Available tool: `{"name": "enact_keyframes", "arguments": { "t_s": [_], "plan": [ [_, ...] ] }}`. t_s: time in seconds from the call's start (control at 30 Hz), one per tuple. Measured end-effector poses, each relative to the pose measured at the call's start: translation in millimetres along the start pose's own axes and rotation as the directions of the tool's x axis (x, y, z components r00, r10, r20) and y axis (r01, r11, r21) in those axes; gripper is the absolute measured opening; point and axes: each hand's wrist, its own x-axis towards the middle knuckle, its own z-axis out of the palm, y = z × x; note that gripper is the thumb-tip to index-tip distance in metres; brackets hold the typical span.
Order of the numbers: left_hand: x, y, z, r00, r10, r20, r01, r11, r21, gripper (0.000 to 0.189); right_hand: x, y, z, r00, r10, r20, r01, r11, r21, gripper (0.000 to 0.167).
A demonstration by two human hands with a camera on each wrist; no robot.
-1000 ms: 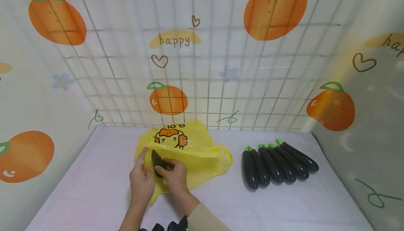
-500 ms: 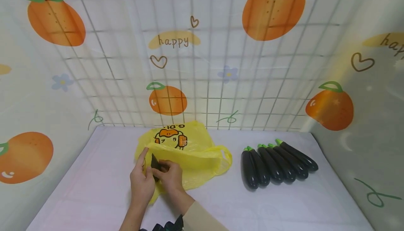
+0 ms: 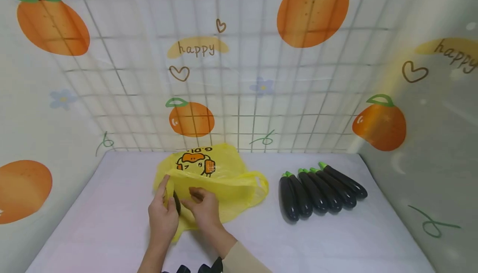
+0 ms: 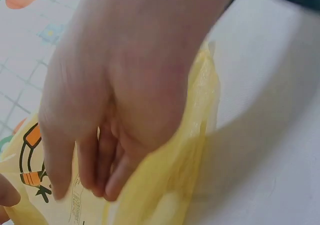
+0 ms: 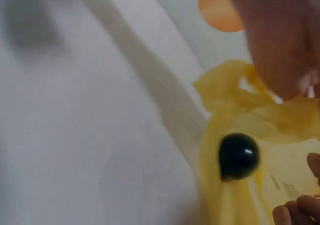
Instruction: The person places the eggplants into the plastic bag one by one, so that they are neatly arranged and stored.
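Note:
A yellow plastic carrier bag point(image 3: 228, 161) with a cartoon duck print lies on the table, its mouth facing the person. My left hand point(image 3: 163, 219) grips the bag's left edge, fingers bent down at the plastic in the left wrist view. Just inside the mouth, beside the left thumb, is a dark eggplant point(image 3: 176, 203), mostly hidden by hand and plastic. Its round, shiny end point(image 5: 239, 156) shows in the right wrist view. My right hand point(image 3: 206, 210) is at the mouth, fingers loosely bent and apart from the eggplant.
Several dark eggplants point(image 3: 317, 192) with green stem ends lie side by side on the white table point(image 3: 284, 248), right of the bag. Dark objects point(image 3: 209, 266) show at the bottom edge. A fruit-printed curtain over a wire grid point(image 3: 239, 111) stands behind.
The right hand has let go of the eggplant and drawn slightly away to the right. The eggplant has slid left into the bag, next to the left hand. The head view has turned slightly right.

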Motion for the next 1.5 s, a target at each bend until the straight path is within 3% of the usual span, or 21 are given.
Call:
{"name": "enact_keyframes", "arguments": {
  "t_s": [0.2,0.5,0.67,0.8,1.03,1.13,1.5],
  "plan": [
    [-0.1,-0.3,-1.1,1.0,-0.012,0.025,0.012,1.0,-0.018,0.066,-9.0,-15,-20,0.999,-0.02,0.024,0.02,1.0,0.018,0.038],
    [0.0,1.1,-1.3,1.0,-0.004,0.006,0.004,1.0,-0.008,0.067,-24.2,-38,-57,1.0,-0.02,0.013,0.019,0.998,0.057,0.04],
    [0.2,2.2,-1.0,1.0,-0.008,0.008,0.008,1.0,0.001,0.067,-29.0,-53,-84,1.0,-0.014,-0.024,0.016,0.996,0.086,0.039],
    [0.9,3.5,-0.3,1.0,-0.01,0.014,0.01,1.0,-0.008,0.068,-29.1,-63,-113,0.995,-0.005,-0.103,0.016,0.994,0.107,0.037],
    [1.0,6.7,-0.2,0.999,-0.022,0.026,0.022,1.0,-0.001,0.067,-30.6,-71,-164,0.961,-0.02,-0.275,0.014,1.0,-0.026,0.036],
    [0.4,7.6,0.0,0.999,-0.033,0.035,0.033,0.999,-0.005,0.067,-32.5,-69,-185,0.944,-0.004,-0.33,-0.03,0.995,-0.099,0.037],
    [-0.1,6.9,3.5,0.997,-0.053,0.051,0.055,0.998,-0.032,0.069,-45.2,-45,-237,0.884,0.042,-0.466,-0.156,0.965,-0.209,0.045]
  ]
}}
